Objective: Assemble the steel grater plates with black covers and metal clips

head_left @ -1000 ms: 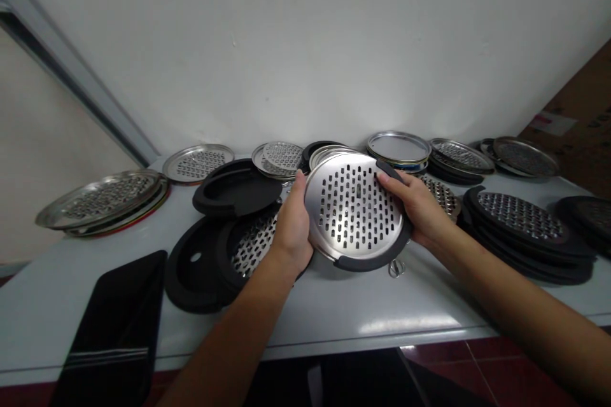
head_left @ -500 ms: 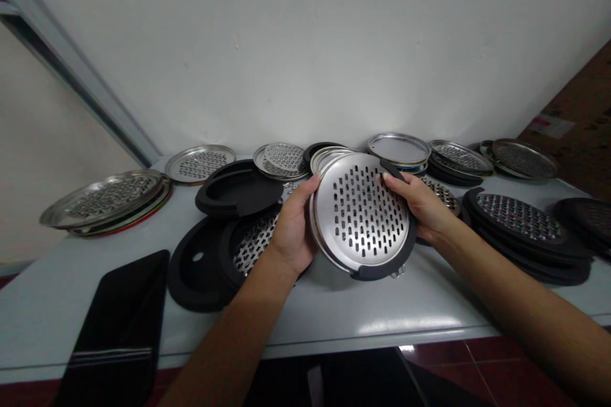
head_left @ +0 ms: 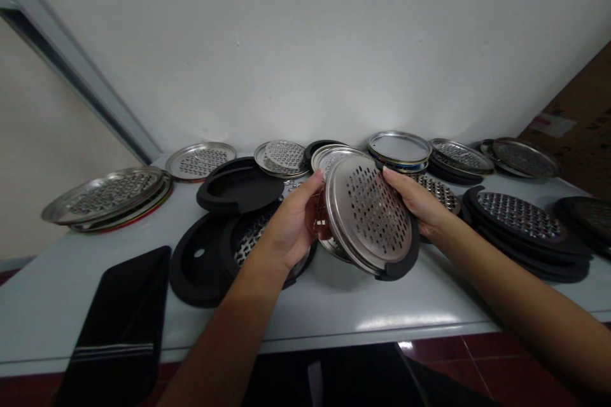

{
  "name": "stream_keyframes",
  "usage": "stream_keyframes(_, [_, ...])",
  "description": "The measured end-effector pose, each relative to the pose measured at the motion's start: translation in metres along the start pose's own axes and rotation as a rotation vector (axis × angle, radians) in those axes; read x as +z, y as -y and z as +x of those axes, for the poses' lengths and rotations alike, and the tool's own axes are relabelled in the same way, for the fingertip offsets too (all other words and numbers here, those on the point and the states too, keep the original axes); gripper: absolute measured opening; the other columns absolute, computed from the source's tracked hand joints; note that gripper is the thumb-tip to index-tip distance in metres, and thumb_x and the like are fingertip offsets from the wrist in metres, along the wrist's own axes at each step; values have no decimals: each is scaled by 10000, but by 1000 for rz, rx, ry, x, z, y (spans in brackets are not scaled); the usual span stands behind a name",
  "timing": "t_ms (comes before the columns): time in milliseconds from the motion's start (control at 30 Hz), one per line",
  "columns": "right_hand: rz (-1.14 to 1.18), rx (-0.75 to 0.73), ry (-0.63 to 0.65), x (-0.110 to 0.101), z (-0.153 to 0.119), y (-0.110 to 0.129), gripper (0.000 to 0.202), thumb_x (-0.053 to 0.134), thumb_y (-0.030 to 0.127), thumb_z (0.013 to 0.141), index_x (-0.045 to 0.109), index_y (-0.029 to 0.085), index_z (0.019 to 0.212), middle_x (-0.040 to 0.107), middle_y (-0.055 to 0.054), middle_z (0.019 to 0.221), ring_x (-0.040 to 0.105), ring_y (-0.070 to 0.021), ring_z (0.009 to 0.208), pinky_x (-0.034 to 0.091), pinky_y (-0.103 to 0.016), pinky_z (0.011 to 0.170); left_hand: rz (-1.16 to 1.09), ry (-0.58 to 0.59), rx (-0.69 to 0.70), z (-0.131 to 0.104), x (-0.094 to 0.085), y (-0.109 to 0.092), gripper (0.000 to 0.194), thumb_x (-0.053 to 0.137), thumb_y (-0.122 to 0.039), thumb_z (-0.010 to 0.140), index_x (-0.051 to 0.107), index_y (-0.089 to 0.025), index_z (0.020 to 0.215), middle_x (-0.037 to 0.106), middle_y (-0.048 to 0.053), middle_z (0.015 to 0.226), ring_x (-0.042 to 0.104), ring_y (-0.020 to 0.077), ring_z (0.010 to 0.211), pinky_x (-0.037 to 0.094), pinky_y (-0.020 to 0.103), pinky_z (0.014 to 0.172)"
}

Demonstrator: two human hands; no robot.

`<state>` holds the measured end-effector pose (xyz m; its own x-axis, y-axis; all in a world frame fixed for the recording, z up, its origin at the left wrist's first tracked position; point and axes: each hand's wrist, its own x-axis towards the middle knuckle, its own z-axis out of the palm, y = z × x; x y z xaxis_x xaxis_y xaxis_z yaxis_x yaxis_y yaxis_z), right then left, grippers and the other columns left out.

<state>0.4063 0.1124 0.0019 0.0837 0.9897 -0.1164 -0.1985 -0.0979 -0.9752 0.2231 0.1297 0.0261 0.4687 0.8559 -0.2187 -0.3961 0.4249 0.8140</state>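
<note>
A round metal grater (head_left: pixel 379 206), with rows of slots and a black rim piece on its right and lower edge, is held up over the table, tilted. My right hand (head_left: pixel 420 203) grips its upper right edge, thumb on the front and fingers behind. My left hand (head_left: pixel 296 222) is closed at its left edge, the thumb near the top and fingertips partly hidden behind. Several thin metal layers show along that left edge. Below my left hand lie a black ring-edged holder (head_left: pixel 198 261) and a slotted metal disc (head_left: pixel 251 241).
Another black holder (head_left: pixel 241 184) rests behind. Stacks of metal graters (head_left: pixel 112 194) stand at the left, with more graters (head_left: pixel 520 219) in black holders at the right. Round metal lids (head_left: pixel 400 146) lie near the wall. A black tablet-like slab (head_left: pixel 126 305) overhangs the table's front edge.
The grater has turned so its face points more to the right, and its left edge with the stacked layers shows more. It has shifted slightly right.
</note>
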Motion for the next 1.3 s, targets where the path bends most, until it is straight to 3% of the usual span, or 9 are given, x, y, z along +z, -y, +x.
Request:
stream_keyframes(67, [-33, -24, -39, 1, -2, 3, 194, 572, 403, 697, 550, 215, 741, 645, 17, 658, 590, -134, 557, 468, -266, 539, 89, -20, 52, 2, 0, 4, 288, 577, -442, 669, 616, -160, 708, 576, 18, 509, 548, 149, 503, 422, 248, 478])
stream_keyframes(167, [-111, -88, -105, 4, -6, 6, 208, 627, 394, 652, 540, 212, 703, 621, 30, 616, 566, -115, 534, 442, -229, 511, 192, -34, 144, 4, 1, 9, 304, 586, -440, 667, 619, -149, 745, 630, 39, 607, 594, 182, 657, 443, 267, 604])
stream_keyframes(400, [-30, -120, -176, 10, -11, 8, 282, 519, 483, 691, 529, 210, 759, 639, -5, 706, 606, -169, 667, 466, -285, 584, 272, -215, 350, 8, -3, 6, 220, 588, -371, 667, 543, -170, 590, 509, -38, 510, 500, 113, 553, 381, 207, 524])
stream_keyframes(633, [-98, -176, -124, 14, -13, 7, 465, 396, 587, 736, 548, 214, 968, 657, -41, 801, 610, -201, 768, 465, -325, 648, 107, -301, 372, 7, 2, 3, 230, 607, -380, 638, 518, -173, 588, 491, -44, 491, 506, 110, 521, 400, 224, 537])
stream_keyframes(767, [-30, -169, -82, 22, -14, -3, 487, 301, 577, 786, 542, 240, 1041, 662, -30, 851, 597, -200, 852, 457, -349, 714, -8, -403, 478, 10, 1, 1, 182, 581, -332, 656, 501, -185, 583, 529, -51, 523, 559, 121, 583, 440, 241, 610])
stream_keyframes(900, [51, -160, -93, 25, -13, -12, 472, 333, 565, 788, 548, 239, 1053, 663, -39, 888, 588, -205, 891, 446, -361, 758, -27, -331, 337, 13, -2, 1, 161, 506, -296, 706, 528, -180, 597, 581, -25, 550, 598, 155, 694, 463, 254, 650])
stream_keyframes(1100, [89, -175, -145, 22, -16, -7, 417, 447, 532, 749, 584, 218, 988, 674, -34, 825, 599, -219, 852, 448, -358, 742, 28, -154, 206, 8, 1, -1, 363, 418, -484, 761, 595, -173, 701, 650, 48, 669, 607, 209, 805, 473, 316, 705])
stream_keyframes(1300, [86, -207, -174, 24, -17, -11, 382, 492, 521, 726, 595, 206, 916, 672, -30, 803, 598, -218, 830, 449, -347, 725, 80, -247, 304, 15, -3, 13, 382, 489, -526, 721, 612, -186, 845, 669, 54, 788, 585, 212, 892, 446, 320, 785])
